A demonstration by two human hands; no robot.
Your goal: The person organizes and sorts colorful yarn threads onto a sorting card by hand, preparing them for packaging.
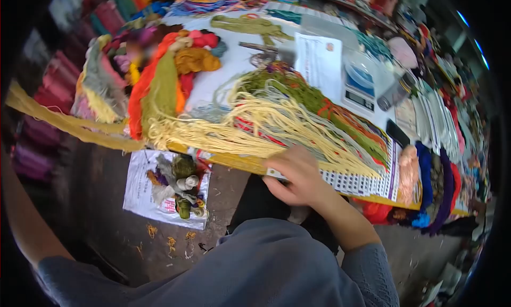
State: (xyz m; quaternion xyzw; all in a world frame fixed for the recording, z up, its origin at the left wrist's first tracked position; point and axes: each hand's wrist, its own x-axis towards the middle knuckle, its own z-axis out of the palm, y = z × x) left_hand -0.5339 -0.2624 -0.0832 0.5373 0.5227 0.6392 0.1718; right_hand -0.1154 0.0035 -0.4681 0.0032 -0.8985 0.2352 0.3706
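My right hand (pixel 295 174) is at the table's front edge, its fingers curled and pressed together beside a small white perforated piece and the pale yellow yarn (pixel 266 115). What it grips is hidden. My left forearm (pixel 26 216) reaches up along the left edge of the view, with its hand outside the frame. A long flat yellow-tan band (pixel 69 123) stretches from the left edge to the table. Olive yarn (pixel 314 97) and red strands lie behind the pale yellow bundle. Orange-red yarn (pixel 142 97) hangs over the left part of the table.
At the back right are a digital scale (pixel 360 94), a white paper sheet (pixel 318 62), a dark phone (pixel 397 132) and a grey cylinder (pixel 394 94). A white sack (pixel 141 187) with yarn balls lies on the floor. Blue and purple yarn hangs at the right.
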